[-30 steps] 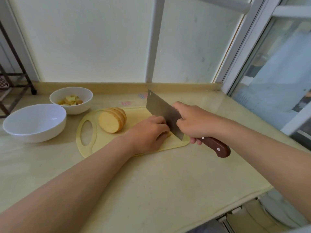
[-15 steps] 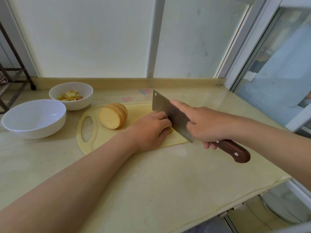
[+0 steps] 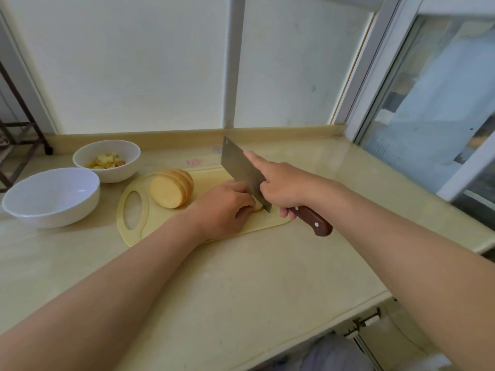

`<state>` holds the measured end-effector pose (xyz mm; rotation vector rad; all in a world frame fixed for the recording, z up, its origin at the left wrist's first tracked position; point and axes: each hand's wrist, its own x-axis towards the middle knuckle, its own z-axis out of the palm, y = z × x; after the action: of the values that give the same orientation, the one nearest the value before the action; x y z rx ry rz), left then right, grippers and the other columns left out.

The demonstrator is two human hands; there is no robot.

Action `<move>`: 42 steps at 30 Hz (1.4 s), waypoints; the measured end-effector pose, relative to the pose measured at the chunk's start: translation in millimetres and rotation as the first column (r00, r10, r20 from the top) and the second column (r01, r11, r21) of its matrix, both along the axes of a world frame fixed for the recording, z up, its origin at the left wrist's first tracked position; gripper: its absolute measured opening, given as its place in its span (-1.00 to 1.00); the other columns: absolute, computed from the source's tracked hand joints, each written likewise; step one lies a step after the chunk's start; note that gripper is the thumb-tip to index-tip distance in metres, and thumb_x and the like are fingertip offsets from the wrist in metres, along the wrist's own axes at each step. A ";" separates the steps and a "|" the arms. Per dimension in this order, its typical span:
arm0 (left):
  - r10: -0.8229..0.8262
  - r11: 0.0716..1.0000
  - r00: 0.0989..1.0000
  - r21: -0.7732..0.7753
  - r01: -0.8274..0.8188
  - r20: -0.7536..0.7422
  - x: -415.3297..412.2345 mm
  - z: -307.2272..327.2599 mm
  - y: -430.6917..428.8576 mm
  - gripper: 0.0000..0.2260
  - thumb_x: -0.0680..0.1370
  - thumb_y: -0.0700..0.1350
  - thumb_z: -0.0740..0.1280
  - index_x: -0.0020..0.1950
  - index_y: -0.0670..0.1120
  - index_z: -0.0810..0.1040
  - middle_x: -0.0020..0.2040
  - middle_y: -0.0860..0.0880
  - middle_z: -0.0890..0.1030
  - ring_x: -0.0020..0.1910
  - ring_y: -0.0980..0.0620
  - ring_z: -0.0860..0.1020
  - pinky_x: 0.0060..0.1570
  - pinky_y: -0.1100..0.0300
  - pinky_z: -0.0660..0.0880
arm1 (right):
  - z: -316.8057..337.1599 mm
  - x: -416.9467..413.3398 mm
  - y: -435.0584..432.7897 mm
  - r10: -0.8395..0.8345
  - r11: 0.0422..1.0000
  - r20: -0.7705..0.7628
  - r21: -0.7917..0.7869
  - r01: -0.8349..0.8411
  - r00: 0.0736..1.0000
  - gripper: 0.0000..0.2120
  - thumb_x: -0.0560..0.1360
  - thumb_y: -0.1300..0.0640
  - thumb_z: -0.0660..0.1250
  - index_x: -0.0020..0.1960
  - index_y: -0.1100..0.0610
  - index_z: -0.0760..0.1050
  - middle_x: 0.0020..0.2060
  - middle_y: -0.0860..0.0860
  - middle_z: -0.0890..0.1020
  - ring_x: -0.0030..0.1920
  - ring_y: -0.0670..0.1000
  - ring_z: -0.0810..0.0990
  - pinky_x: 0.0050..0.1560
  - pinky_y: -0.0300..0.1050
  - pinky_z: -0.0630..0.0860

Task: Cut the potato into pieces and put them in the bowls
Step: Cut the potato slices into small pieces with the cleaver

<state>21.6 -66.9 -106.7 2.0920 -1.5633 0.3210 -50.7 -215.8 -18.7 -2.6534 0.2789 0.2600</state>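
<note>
A yellow cutting board [image 3: 134,231] lies on the counter. A stack of potato slices [image 3: 171,191] leans on its left part. My left hand [image 3: 225,207] presses down on a potato slice [image 3: 258,206], mostly hidden under the fingers. My right hand [image 3: 281,186] grips a cleaver [image 3: 241,170] by its brown handle, index finger stretched along the blade's spine. The blade's rear edge touches the slice beside my left fingertips. A small white bowl [image 3: 107,159] at the back left holds potato cubes. A larger white bowl [image 3: 51,196] in front of it holds nothing.
A beige counter [image 3: 241,290] runs to an edge at the lower right. A frosted window panel stands behind it and a glass window on the right. A dark metal rack [image 3: 18,135] stands at the far left.
The cleaver has tilted, its front tip lifted and its heel down at the slice. My right index finger now lies stretched along the spine. My left hand stays on the slice.
</note>
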 end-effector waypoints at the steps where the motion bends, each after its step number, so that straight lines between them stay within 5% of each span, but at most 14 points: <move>1: 0.004 1.000 1.000 0.002 -0.004 -0.001 -0.2 -0.5 -0.2 -0.83 0.50 -0.16 0.28 -0.14 -0.15 0.66 -0.13 -0.10 0.60 -0.18 -0.12 0.55 -0.17 0.08 0.50 | -0.1 -0.9 0.1 -0.002 1.000 0.004 0.004 0.002 1.000 -0.17 0.57 0.27 0.02 0.62 -0.42 -0.13 0.09 0.13 0.52 -0.35 0.12 0.70 -0.42 -0.04 0.64; 4: -0.011 1.000 1.000 -0.006 0.011 -0.001 2.2 -2.3 -1.3 -0.72 0.54 -0.07 0.19 -0.11 -0.15 0.66 -0.11 -0.10 0.60 -0.16 -0.13 0.55 -0.15 0.05 0.51 | 0.9 -5.1 0.5 -0.017 1.000 0.012 0.014 0.017 1.000 -0.15 0.56 0.30 0.01 0.62 -0.42 -0.10 0.03 0.11 0.55 -0.40 0.09 0.68 -0.45 -0.09 0.59; 10: -0.010 1.000 1.000 -0.013 0.011 0.005 2.9 -1.5 -1.0 -0.89 0.54 -0.19 0.34 -0.06 -0.14 0.67 -0.08 -0.08 0.59 -0.13 -0.10 0.53 -0.11 0.06 0.51 | 7.7 -17.2 -1.0 -0.026 1.000 0.019 0.010 0.025 0.999 -0.16 0.57 0.29 0.01 0.61 -0.44 -0.10 0.09 0.10 0.53 -0.45 0.05 0.66 -0.44 -0.09 0.61; 16: -0.010 1.000 1.000 -0.028 0.010 0.019 4.1 -3.8 -1.3 -0.88 0.54 -0.19 0.33 -0.05 -0.16 0.67 -0.09 -0.10 0.58 -0.14 -0.12 0.53 -0.10 0.09 0.49 | 10.3 -27.0 1.3 -0.007 1.000 -0.006 -0.005 0.007 1.000 -0.17 0.57 0.26 0.00 0.59 -0.48 -0.12 -0.03 0.19 0.63 -0.31 0.22 0.73 -0.37 0.01 0.68; 22: -0.006 1.000 1.000 -0.015 0.006 0.021 3.9 -2.7 -1.1 -0.87 0.55 -0.19 0.30 -0.05 -0.16 0.65 -0.07 -0.10 0.57 -0.12 -0.12 0.51 -0.09 0.07 0.48 | 11.8 -35.3 -1.0 0.016 1.000 -0.021 -0.024 -0.016 1.000 -0.19 0.60 0.26 0.00 0.60 -0.46 -0.14 0.00 0.07 0.56 -0.40 0.10 0.68 -0.41 -0.05 0.64; 29: 0.005 1.000 1.000 -0.008 -0.004 0.011 3.7 -3.1 -0.4 -0.87 0.56 -0.19 0.30 -0.03 -0.15 0.66 -0.04 -0.09 0.57 -0.10 -0.10 0.52 -0.06 0.06 0.49 | 21.1 -50.6 -7.0 0.029 0.999 -0.079 -0.039 -0.033 0.996 -0.21 0.63 0.24 0.00 0.58 -0.51 -0.14 0.36 0.15 0.45 -0.36 0.16 0.72 -0.38 -0.02 0.66; 36: 0.007 1.000 1.000 -0.024 -0.006 0.023 4.4 -4.6 -2.0 -0.84 0.55 -0.17 0.30 -0.03 -0.15 0.68 -0.10 -0.12 0.58 -0.17 -0.16 0.53 -0.12 0.02 0.51 | 5.6 -24.1 6.4 0.049 0.996 -0.029 -0.071 -0.051 0.998 -0.24 0.64 0.23 0.01 0.63 -0.38 -0.16 -0.13 0.10 0.52 -0.54 -0.01 0.59 -0.43 -0.02 0.65; 42: 0.009 1.000 0.999 -0.016 -0.009 0.041 4.2 -5.8 -1.5 -0.81 0.54 -0.16 0.28 -0.03 -0.14 0.69 -0.10 -0.12 0.60 -0.15 -0.17 0.55 -0.12 0.00 0.53 | 5.2 -7.0 9.3 0.028 0.999 0.003 -0.022 -0.028 1.000 -0.20 0.60 0.26 0.01 0.63 -0.40 -0.13 -0.06 0.09 0.51 -0.48 0.04 0.62 -0.42 -0.02 0.65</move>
<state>25.8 -68.3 -112.5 2.0933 -1.5702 0.3807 -57.7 -206.5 -13.5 -2.6806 0.2456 0.2633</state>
